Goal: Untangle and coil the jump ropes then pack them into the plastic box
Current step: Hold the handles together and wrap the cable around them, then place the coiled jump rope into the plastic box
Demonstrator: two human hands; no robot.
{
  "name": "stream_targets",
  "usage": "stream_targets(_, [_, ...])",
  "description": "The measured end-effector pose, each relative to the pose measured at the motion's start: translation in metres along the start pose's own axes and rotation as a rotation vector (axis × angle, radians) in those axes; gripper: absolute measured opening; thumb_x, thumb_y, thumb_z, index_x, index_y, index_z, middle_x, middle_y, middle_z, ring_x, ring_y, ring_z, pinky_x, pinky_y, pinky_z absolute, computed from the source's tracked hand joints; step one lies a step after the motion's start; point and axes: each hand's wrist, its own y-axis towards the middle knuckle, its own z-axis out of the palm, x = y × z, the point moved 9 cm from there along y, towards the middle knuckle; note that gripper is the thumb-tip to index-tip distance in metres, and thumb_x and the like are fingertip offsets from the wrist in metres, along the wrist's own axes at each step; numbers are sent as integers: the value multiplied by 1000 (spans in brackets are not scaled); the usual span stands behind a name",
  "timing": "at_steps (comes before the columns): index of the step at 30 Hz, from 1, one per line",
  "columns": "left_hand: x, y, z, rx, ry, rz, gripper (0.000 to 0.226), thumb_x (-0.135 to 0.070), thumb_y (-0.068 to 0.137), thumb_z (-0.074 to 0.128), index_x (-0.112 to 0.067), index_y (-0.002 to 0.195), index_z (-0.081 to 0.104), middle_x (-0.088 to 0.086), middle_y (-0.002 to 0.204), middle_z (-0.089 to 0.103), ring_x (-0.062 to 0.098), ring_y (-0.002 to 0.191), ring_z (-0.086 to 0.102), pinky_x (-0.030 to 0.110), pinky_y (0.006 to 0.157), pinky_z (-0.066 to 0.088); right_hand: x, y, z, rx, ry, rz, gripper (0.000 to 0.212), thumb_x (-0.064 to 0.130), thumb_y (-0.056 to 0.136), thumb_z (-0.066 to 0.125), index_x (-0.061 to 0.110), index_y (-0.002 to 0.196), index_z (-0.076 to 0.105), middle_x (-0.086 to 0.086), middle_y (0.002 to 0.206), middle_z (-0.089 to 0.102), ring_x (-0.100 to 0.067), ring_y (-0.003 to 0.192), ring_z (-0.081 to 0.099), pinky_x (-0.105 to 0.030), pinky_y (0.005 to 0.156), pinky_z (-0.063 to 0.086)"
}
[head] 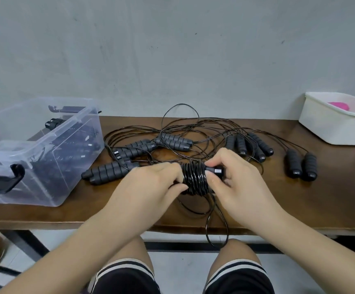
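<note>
Noted at near centre of table (299, 205): rope (194, 179) wound in tight turns round its paired handles, held just above the surface. Gripped at left end by left hand (151, 187), fingers curled round the bundle. Pinched at right end by right hand (238, 183), thumb and fingers closed on the handle cap (216, 171). Loose tail (208, 228) hanging off the near edge. Beyond the hands, tangle (173, 141) of uncoiled ropes with several handle pairs. At left, clear box (70, 187) holding dark coiled ropes. At far right, white tub (331, 126) with something pink inside.
</note>
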Motion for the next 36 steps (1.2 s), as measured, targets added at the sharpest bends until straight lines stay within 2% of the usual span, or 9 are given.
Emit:
stream_targets(6, [27, 7, -15, 0, -393, -70, 20, -34, 82, 88, -32, 89, 69, -15, 89, 67, 10, 86, 67, 14, 75, 47, -5, -2, 8, 222, 423, 153, 13, 9, 104, 66, 21, 105, 63, 9, 81, 73, -10, 66, 72, -21, 57, 55])
stream_targets(10, [40, 4, -3, -40, -662, -175, 43, -42, 84, 86, -41, 114, 56, -9, 106, 61, 16, 91, 61, 27, 78, 50, -3, 2, 3, 229, 514, 133, 9, 13, 103, 68, 20, 108, 67, 3, 84, 72, -19, 68, 71, -26, 57, 53])
stream_targets(12, [37, 2, -10, -143, -575, -133, 49, -46, 89, 79, -42, 127, 50, -9, 123, 52, 20, 109, 58, 31, 83, 50, -4, 5, 0, 208, 530, 132, 10, 14, 103, 70, 22, 109, 69, 0, 91, 72, -24, 70, 73, -31, 57, 53])
stream_targets(15, [25, 2, -21, -231, -470, -57, 24, -31, 93, 76, -32, 116, 69, -10, 135, 52, 22, 134, 50, 31, 104, 45, -4, 9, -1, 205, 570, 129, 13, 13, 102, 70, 25, 108, 70, -1, 95, 72, -27, 73, 74, -34, 57, 54])
stream_targets(19, [26, -1, -30, -295, -371, -73, 23, -37, 94, 76, -30, 115, 80, -16, 137, 63, 20, 141, 50, 43, 116, 42, 1, 13, -2, 202, 613, 125, 15, 15, 100, 71, 28, 106, 72, 0, 97, 73, -25, 74, 73, -33, 56, 53])
stream_targets(22, [25, -2, -33, -286, -295, -55, 31, -43, 99, 68, -29, 125, 76, -12, 155, 50, 22, 150, 40, 42, 121, 35, 5, 14, -3, 214, 637, 125, 12, 22, 97, 72, 28, 107, 72, -2, 99, 73, -26, 75, 73, -34, 57, 53])
stream_targets(25, [29, 0, -31, -195, -325, -54, 33, -44, 104, 62, -27, 130, 74, -19, 145, 61, 10, 143, 51, 42, 118, 41, 8, 17, -1, 190, 702, 141, 14, 28, 92, 73, 27, 106, 73, -7, 105, 73, -25, 76, 71, -28, 56, 53])
stream_targets(30, [39, 1, -31, -53, -380, -116, 38, -49, 101, 62, -33, 134, 69, -28, 127, 68, -5, 124, 62, 13, 102, 46, 12, 23, 0, 107, 706, 126, 14, 28, 91, 72, 26, 104, 73, -4, 103, 73, -18, 78, 67, -31, 55, 51])
stream_targets(36, [43, 3, -22, 169, -11, -13, 108, -93, 70, 63, -35, 157, 35, -24, 145, 52, -13, 124, 40, 8, 106, 27, 15, 43, 12, 22, 775, 188, 11, 30, 89, 75, 26, 99, 76, -10, 100, 73, -27, 72, 61, -30, 55, 50])
